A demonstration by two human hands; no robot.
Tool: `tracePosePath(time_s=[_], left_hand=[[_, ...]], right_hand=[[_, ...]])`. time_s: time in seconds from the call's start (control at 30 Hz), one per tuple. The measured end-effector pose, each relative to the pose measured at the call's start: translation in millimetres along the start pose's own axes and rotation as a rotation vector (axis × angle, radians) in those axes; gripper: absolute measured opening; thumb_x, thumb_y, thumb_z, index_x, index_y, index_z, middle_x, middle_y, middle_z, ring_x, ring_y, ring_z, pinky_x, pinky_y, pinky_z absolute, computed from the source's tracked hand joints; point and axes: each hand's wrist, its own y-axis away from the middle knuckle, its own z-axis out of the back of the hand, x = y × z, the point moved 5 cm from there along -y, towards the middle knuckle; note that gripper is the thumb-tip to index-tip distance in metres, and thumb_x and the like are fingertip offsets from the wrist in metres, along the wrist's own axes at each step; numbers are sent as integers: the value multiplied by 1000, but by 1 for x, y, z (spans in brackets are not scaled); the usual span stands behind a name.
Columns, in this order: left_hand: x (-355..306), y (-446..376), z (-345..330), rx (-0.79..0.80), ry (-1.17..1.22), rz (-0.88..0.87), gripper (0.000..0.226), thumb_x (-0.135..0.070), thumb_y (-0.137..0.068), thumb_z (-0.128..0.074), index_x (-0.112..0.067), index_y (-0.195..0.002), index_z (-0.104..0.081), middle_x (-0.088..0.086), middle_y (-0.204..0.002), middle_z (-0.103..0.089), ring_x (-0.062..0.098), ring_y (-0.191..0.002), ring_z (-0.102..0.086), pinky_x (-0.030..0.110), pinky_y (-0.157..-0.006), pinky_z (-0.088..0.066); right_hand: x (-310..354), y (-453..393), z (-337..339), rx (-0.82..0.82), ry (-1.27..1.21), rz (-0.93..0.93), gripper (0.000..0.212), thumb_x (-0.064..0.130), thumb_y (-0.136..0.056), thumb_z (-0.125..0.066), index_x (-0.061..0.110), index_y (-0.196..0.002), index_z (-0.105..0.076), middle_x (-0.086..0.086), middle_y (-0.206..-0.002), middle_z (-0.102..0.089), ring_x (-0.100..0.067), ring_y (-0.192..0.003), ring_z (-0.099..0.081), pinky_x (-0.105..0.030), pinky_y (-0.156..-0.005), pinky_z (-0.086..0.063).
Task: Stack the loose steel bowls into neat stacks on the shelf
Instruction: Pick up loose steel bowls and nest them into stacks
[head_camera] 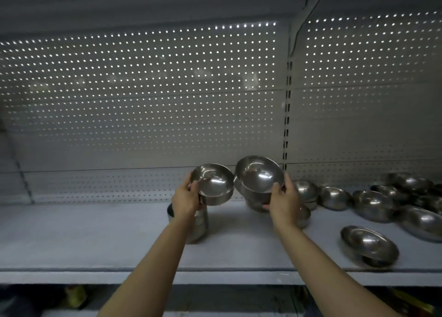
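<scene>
Early going: left hand (186, 198) grips one bowl (212, 185), right hand (283, 203) grips a small stack (257, 180), while loose bowls (373, 203) crowd the shelf (95, 240).

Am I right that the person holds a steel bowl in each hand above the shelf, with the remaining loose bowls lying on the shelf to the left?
Not quite: the loose bowls lie to the right, as the head view shows. The left hand and right hand do each hold steel bowls, a single bowl and a small stack, above the shelf.

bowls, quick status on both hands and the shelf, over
Left hand grips one bowl. Right hand grips a small stack. Both held above the shelf. Loose bowls wait at right.
</scene>
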Motion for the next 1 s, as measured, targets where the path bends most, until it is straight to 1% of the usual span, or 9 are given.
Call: tracePosePath(time_s=[0.13, 0.2, 0.27, 0.33, 0.47, 0.53, 0.63, 0.8, 1.0], left_hand=[[12, -20, 46, -38, -111, 23, 43, -26, -100, -47, -31, -143, -51, 0, -126, -66, 22, -98, -65, 38, -89, -54], [22, -29, 59, -12, -92, 52, 43, -28, -100, -48, -32, -143, -51, 2, -131, -63, 29, -97, -68, 47, -81, -60], [33, -36, 69, 3, -69, 92, 42, -25, -101, -48, -30, -143, -51, 5, -127, -61, 30, -86, -69, 48, -63, -62], [42, -45, 75, 9, -45, 122, 41, -22, -102, -47, -28, -143, -51, 8, -124, -62, 32, -87, -67, 47, -58, -62], [49, -50, 75, 23, -59, 155, 43, -19, -101, -44, -29, -142, -53, 8, -105, -67, 29, -75, -69, 38, -53, -62], [49, -57, 76, 24, -88, 155, 44, -16, -101, -42, -27, -142, -54, 8, -116, -66, 28, -76, -68, 32, -46, -59], [49, -63, 73, 42, -125, 165, 43, -10, -101, -43, -22, -141, -54, 9, -129, -59, 22, -73, -59, 40, -53, -62], [59, -67, 68, 54, -114, 205, 44, -8, -101, -42, -20, -142, -54, 9, -124, -57, 17, -68, -52, 47, -63, -62], [69, -64, 67, 37, -66, 243, 47, -9, -102, -43, -22, -147, -48, 12, -130, -56, 23, -81, -54, 46, -64, -62]], right_hand=[[5, 18, -32, 24, -27, -20, 47, 18, -99, -45, 27, -145, -39, 5, -117, -48, -9, -73, -56, -41, -60, -60], [4, 28, -49, 30, -38, -35, 47, 18, -99, -45, 27, -144, -40, 4, -120, -49, -16, -82, -59, -42, -63, -61], [1, 43, -68, 24, -2, -39, 48, 26, -96, -46, 33, -143, -39, 2, -131, -52, -24, -100, -62, -49, -74, -59], [-5, 53, -85, 28, 35, -29, 49, 35, -92, -46, 40, -140, -37, 1, -140, -50, -26, -116, -58, -52, -82, -56], [-9, 57, -96, 13, 59, -59, 47, 34, -94, -46, 42, -139, -38, 3, -137, -53, -25, -110, -62, -49, -79, -57], [-4, 57, -97, 13, 47, -70, 46, 30, -96, -47, 39, -141, -39, 6, -136, -52, -25, -106, -63, -48, -75, -59], [-4, 53, -100, 8, 78, -62, 46, 30, -96, -46, 39, -140, -40, 3, -139, -52, -25, -109, -62, -48, -76, -59], [-1, 50, -106, 45, 84, -83, 46, 24, -98, -47, 34, -142, -40, 5, -123, -56, -26, -101, -64, -45, -67, -61], [-5, 59, -129, 80, 101, -66, 46, 26, -96, -45, 36, -141, -40, -2, -133, -57, -25, -112, -60, -50, -80, -57]])
